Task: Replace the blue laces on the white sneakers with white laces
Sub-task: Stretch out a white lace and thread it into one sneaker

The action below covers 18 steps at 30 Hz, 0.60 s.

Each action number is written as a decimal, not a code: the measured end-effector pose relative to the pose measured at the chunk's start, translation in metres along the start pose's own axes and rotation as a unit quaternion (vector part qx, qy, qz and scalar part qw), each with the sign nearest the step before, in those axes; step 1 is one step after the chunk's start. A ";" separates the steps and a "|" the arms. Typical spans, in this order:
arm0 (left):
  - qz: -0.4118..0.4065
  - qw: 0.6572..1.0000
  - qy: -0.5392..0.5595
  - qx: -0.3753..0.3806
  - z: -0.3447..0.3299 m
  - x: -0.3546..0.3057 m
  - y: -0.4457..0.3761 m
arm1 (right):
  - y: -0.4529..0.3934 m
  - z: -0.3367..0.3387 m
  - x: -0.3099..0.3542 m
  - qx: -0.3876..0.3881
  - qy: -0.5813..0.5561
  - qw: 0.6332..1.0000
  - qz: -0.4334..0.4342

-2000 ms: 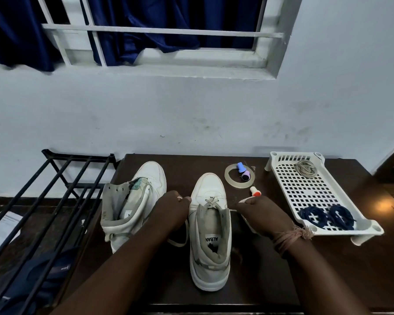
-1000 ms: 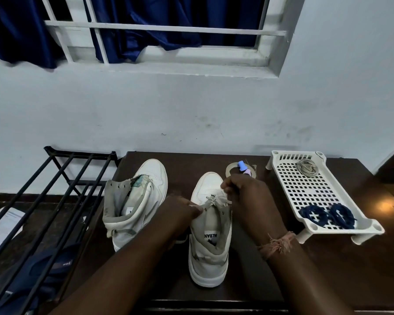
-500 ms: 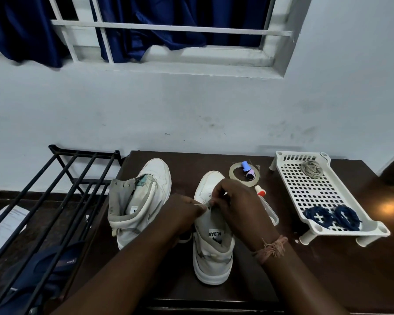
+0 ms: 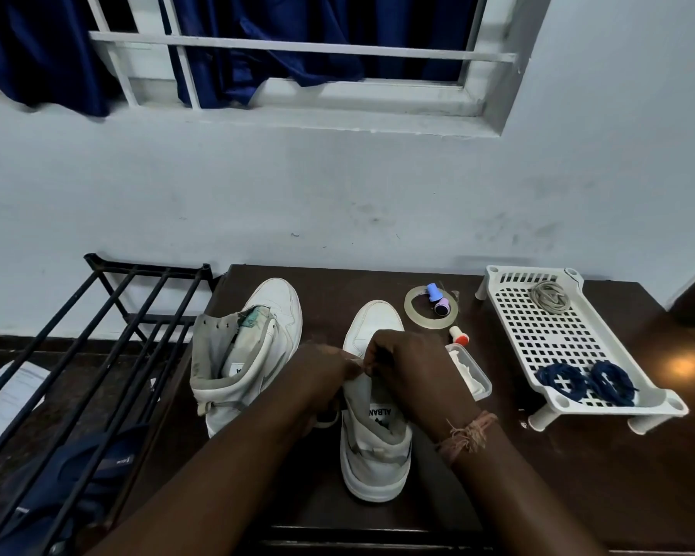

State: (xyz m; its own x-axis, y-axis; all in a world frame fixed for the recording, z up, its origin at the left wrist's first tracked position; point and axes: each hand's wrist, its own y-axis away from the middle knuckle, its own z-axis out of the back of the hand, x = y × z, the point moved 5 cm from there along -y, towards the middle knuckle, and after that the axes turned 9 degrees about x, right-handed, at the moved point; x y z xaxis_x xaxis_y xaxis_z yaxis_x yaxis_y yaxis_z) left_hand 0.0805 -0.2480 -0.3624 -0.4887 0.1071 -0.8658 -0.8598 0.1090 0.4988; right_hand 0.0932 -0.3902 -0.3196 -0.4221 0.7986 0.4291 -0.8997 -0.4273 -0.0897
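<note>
Black metal bars of a rack [image 4: 97, 347] stand at the far left, beside the dark wooden table [image 4: 578, 475]. On the table's left lies the unlaced sneaker [image 4: 253, 355], its tongue flopped open and its eyelets bare. Next comes the left hand [image 4: 318, 379], fingers curled and seemingly pinching the white lace [image 4: 360, 365] at the eyelets, though the lace is mostly hidden. Meeting it over the second sneaker [image 4: 374, 435] is the right hand [image 4: 410, 371], also curled tight on that lace near the throat of the shoe. Further right sit a tape roll [image 4: 416, 315], a small clear box [image 4: 468, 371] and a white perforated tray [image 4: 546, 339] holding a pale coiled lace [image 4: 548, 294] and the two bundled blue laces [image 4: 586, 383] (already off the shoes). A lace is light, limp and apt to twist, so it is best held close to its stiff tip for threading; the shoe's soft collar will buckle, so steadying the eyelet flap should help.
</note>
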 end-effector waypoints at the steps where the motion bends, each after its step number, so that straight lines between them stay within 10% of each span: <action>1: 0.001 1.000 -0.001 -0.005 0.000 -0.001 0.001 | -0.001 -0.001 0.001 0.023 -0.001 1.000 0.005; 18: 0.075 0.978 0.170 0.098 -0.005 -0.004 0.003 | 0.007 -0.005 -0.003 -0.033 -0.137 0.989 -0.049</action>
State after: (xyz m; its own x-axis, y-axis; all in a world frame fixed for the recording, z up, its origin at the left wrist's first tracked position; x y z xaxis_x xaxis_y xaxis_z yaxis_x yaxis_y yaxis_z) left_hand 0.0794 -0.2532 -0.3579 -0.6566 -0.1943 -0.7287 -0.7461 0.3089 0.5899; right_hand 0.0878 -0.3931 -0.3258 -0.2950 0.6862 0.6649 -0.9437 -0.3181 -0.0903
